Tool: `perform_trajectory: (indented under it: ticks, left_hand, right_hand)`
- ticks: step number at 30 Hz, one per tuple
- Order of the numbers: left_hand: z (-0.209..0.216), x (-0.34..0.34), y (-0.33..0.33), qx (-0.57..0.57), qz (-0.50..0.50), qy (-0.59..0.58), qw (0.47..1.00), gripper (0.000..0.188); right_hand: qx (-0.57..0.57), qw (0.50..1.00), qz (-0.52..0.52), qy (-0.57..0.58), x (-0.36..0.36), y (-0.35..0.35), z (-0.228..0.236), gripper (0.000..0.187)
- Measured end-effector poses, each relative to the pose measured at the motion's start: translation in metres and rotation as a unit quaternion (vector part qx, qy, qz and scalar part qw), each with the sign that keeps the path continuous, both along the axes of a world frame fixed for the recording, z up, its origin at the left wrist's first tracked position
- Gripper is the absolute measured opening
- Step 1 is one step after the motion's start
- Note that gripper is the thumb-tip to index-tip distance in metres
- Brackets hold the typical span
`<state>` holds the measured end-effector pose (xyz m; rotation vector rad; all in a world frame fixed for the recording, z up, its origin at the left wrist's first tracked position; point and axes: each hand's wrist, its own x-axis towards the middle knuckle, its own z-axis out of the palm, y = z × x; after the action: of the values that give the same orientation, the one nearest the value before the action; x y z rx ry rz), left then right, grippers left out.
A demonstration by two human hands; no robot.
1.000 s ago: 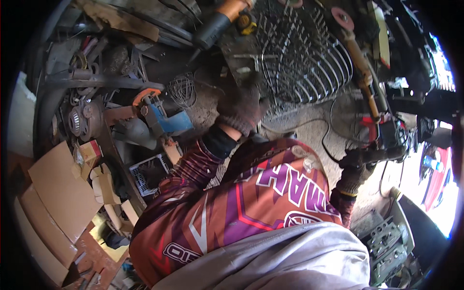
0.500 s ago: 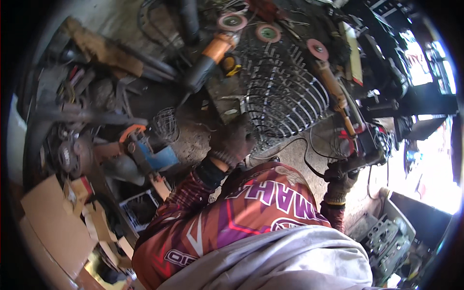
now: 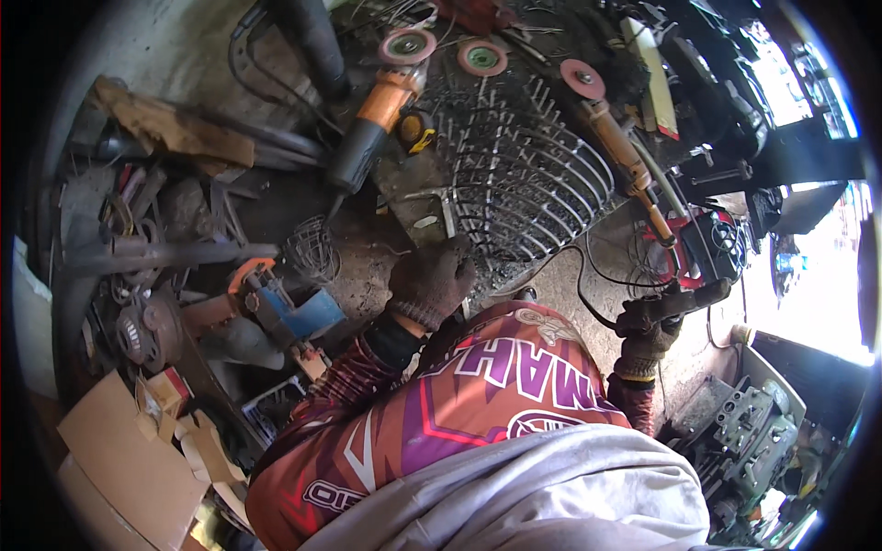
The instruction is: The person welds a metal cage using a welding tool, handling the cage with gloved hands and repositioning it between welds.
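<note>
My left hand (image 3: 430, 283), in a dark, dirty knit glove, is closed around a thin metal bar (image 3: 449, 217) with a crosspiece at its far end. Just beyond and to the right lies a fan-shaped rack of curved metal rods (image 3: 537, 184), close to the fingertips. On the right, my right hand (image 3: 646, 332), gloved too, grips a dark cylindrical tool (image 3: 703, 296) held out to the right. The tool's exact kind is unclear. A black cable (image 3: 582, 292) curves up to this hand.
An orange-and-black angle grinder (image 3: 378, 119), a tape measure (image 3: 415, 133) and a loose pink grinding disc (image 3: 482, 58) lie beyond. Another disc tool (image 3: 625, 156) rests right of the rack. At left are a blue-and-orange clamp-like tool (image 3: 294, 308), scrap metal and cardboard (image 3: 138, 459). A grey machine (image 3: 758, 427) stands right.
The whole scene has shifted a little leftward in view. The dark tool in my right hand now tilts up slightly at its outer end. My left hand stays closed beside the rack.
</note>
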<state>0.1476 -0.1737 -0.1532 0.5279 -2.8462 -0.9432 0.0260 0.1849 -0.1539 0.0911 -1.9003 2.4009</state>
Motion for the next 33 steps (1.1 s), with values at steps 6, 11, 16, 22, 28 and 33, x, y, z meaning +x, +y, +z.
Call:
perform_trajectory:
  ticks: [6, 11, 16, 22, 28, 33]
  left_hand:
    - [0.003, -0.001, 0.001, 0.002, 0.015, 0.072, 0.997, 0.015]
    - [-0.006, -0.002, 0.004, -0.002, 0.037, 0.061, 0.997, 0.013]
    - [-0.019, 0.001, 0.006, 0.032, 0.046, 0.105, 0.993, 0.014]
    - [-0.046, 0.016, -0.028, 0.307, -0.046, 0.201, 0.929, 0.027]
    - [-0.044, 0.147, -0.061, 0.413, 0.197, 0.108, 0.883, 0.038]
    - [-0.11, 0.238, 0.008, 0.377, 0.441, 0.034, 0.814, 0.033]
  right_hand:
    - [0.061, 0.997, 0.005, 0.037, 0.007, -0.015, 0.013, 0.063]
    - [0.07, 0.996, 0.047, 0.02, 0.003, -0.021, 0.027, 0.062]
    - [0.146, 0.973, 0.175, 0.048, -0.021, -0.001, 0.024, 0.056]
    - [-0.065, 0.958, 0.245, -0.135, -0.071, 0.072, -0.001, 0.04]
    - [0.003, 0.972, 0.186, -0.143, -0.067, 0.117, -0.005, 0.045]
    - [0.186, 0.945, 0.269, 0.005, -0.027, 0.135, -0.016, 0.056]
